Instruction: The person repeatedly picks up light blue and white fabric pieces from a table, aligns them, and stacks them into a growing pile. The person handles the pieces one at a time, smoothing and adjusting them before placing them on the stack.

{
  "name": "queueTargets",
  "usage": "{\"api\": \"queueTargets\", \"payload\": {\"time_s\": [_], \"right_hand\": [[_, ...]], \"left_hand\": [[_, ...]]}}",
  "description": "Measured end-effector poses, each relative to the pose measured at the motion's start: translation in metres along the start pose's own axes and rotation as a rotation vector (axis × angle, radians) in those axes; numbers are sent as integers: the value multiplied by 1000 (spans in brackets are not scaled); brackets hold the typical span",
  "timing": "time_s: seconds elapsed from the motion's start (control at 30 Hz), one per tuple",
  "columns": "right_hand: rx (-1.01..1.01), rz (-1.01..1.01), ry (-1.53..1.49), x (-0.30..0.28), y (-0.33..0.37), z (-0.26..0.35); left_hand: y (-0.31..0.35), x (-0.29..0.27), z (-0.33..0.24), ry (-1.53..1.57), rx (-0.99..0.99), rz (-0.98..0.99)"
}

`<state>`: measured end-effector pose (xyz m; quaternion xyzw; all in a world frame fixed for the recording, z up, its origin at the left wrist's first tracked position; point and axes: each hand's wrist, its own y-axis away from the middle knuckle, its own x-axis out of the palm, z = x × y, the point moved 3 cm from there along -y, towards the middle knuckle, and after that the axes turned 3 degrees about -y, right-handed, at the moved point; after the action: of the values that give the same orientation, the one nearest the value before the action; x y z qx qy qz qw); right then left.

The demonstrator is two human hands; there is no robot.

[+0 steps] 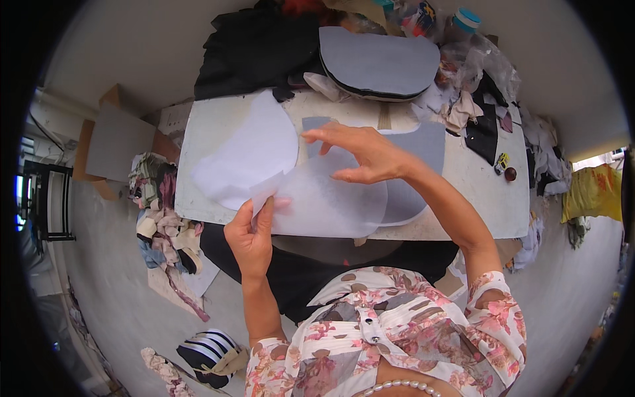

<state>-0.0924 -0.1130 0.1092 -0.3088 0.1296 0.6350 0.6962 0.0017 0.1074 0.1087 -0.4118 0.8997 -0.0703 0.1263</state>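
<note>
Overhead, I watch two hands work thin white sheets at a cluttered worktop (489, 198).

My left hand (251, 235) has its grip pinched together on the corner of a translucent white sheet (331, 205), lifted just above the worktop's near edge; my right hand (364, 153) rests with its grip apart, fingers spread flat on that sheet. Beneath lies a grey curved fabric piece (423, 149); a white rounded sheet (248, 152) sits to the left. Fabric scraps (162, 212) hang beside the worktop.
</note>
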Motion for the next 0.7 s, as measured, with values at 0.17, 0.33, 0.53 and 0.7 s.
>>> {"api": "queueTargets", "payload": {"time_s": [0.17,0.33,0.53,0.7], "right_hand": [[-179,-18,121,16,-7,-10],[8,20,242,-24,37,4],[139,-141,-155,-49,114,29],[485,-502,-382,-53,150,9]], "left_hand": [[3,-2,-10,-133,118,12],[12,-29,-7,-108,217,-138],[21,-26,-7,242,36,-64],[-18,20,13,342,-146,31]]}}
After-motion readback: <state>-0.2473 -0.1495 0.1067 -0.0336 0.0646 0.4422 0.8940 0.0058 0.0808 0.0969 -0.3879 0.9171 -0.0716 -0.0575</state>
